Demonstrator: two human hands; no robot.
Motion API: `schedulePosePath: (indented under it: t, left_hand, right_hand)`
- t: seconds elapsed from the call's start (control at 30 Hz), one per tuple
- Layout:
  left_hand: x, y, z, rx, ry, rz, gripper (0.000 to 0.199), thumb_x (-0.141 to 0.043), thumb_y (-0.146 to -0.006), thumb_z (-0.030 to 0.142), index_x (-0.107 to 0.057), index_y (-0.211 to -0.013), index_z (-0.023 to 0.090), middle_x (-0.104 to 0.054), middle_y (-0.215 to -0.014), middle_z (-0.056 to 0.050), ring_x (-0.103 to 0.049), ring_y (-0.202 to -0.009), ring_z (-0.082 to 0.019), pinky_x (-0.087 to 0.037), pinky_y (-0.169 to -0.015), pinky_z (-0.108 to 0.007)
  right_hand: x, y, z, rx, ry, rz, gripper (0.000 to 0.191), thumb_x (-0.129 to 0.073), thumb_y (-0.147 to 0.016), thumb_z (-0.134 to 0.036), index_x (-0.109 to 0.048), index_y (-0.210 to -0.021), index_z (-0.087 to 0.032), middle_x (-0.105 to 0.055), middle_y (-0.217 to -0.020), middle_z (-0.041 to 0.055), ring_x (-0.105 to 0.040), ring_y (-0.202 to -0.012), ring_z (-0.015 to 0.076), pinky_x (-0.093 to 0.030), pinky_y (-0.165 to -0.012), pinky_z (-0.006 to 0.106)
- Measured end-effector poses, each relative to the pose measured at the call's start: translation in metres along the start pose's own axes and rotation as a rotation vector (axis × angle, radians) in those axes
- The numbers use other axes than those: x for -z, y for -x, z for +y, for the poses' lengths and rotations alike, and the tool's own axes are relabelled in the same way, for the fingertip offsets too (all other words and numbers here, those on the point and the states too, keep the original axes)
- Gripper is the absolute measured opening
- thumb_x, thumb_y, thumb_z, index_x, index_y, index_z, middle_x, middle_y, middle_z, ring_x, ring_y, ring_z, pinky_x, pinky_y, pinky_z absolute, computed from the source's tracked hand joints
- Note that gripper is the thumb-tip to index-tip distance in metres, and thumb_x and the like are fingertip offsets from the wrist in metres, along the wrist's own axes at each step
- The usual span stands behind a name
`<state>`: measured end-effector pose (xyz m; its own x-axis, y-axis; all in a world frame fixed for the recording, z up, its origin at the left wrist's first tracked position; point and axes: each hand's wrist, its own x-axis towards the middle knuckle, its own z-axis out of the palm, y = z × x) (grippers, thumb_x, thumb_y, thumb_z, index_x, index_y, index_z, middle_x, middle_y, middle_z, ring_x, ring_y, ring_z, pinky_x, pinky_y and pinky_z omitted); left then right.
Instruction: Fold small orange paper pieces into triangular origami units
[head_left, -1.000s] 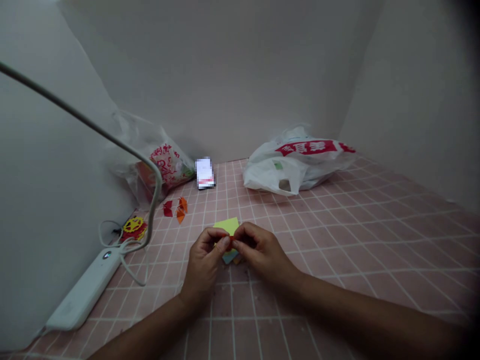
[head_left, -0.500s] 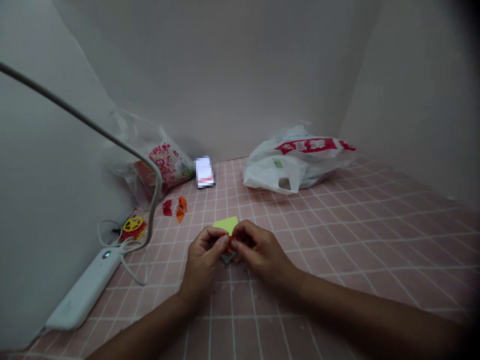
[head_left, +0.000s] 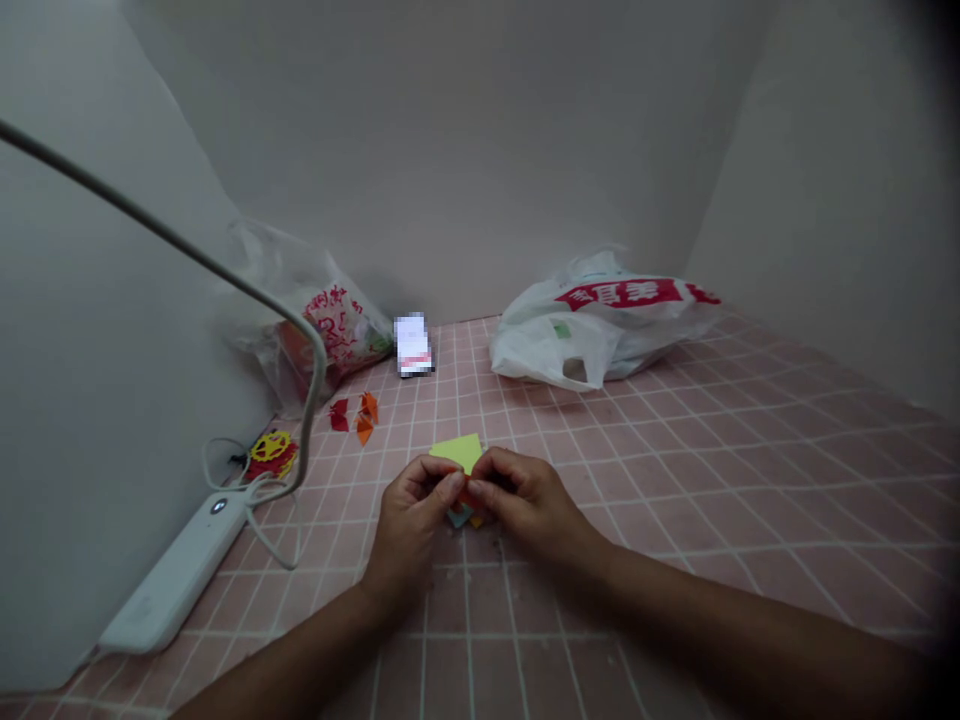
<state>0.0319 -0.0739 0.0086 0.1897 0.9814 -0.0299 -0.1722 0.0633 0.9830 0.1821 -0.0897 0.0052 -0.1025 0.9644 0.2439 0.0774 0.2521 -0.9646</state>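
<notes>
A small piece of orange-red paper (head_left: pixel 468 490) is pinched between my two hands, mostly covered by the fingers. My left hand (head_left: pixel 420 510) grips it with thumb and forefinger from the left. From the right, my right hand (head_left: pixel 529 500) pinches it the same way, the fingertips of both hands nearly meeting. Beneath and beyond the hands lies a stack of coloured paper squares (head_left: pixel 459 450), yellow-green on top, with blue and orange corners peeking out below. Folded orange paper pieces (head_left: pixel 366 428) and a folded red paper piece (head_left: pixel 340 414) rest farther back on the left.
A white power strip (head_left: pixel 176 570) with a looping cable (head_left: pixel 319 370) lies along the left wall. Yellow and red cut-out discs (head_left: pixel 271 452) sit by it. At the back are a printed plastic bag (head_left: pixel 330 320), a phone (head_left: pixel 414 345) and a white plastic bag (head_left: pixel 600 320).
The whole view has shifted slightly, so things sit a little farther right. My right fingers have closed in a bit on the orange-red paper, and both hands keep their pinch.
</notes>
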Motion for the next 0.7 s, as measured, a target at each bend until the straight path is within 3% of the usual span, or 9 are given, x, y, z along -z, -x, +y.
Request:
schedulePosePath:
  t: [0.3,0.7]
  left_hand:
    - [0.0053,-0.0035,-0.0031,-0.002,-0.050,-0.062,0.017,-0.067,-0.084,0.032,-0.063,-0.082,0.015,-0.061,-0.067,0.002,-0.054,-0.060,-0.009,-0.044,-0.059,-0.022]
    - [0.0033,-0.0034,-0.0010,-0.024,-0.149,0.019,0.020,-0.067,-0.081,0.031,-0.056,-0.073,0.016,-0.054,-0.059,0.004,-0.049,-0.052,-0.008,-0.039,-0.053,-0.021]
  right_hand:
    - [-0.0009,0.0007,0.0026,0.039,0.014,0.015,0.015,-0.056,-0.085,-0.017,-0.056,-0.071,-0.019,-0.058,-0.075,0.0014,-0.054,-0.071,0.0149,-0.043,-0.065,0.027]
    - [-0.0061,0.0034,0.0020,-0.025,0.003,-0.022,0.015,-0.054,-0.082,-0.018,-0.056,-0.068,-0.018,-0.059,-0.070,0.0016,-0.053,-0.068,0.0154,-0.040,-0.064,0.029]
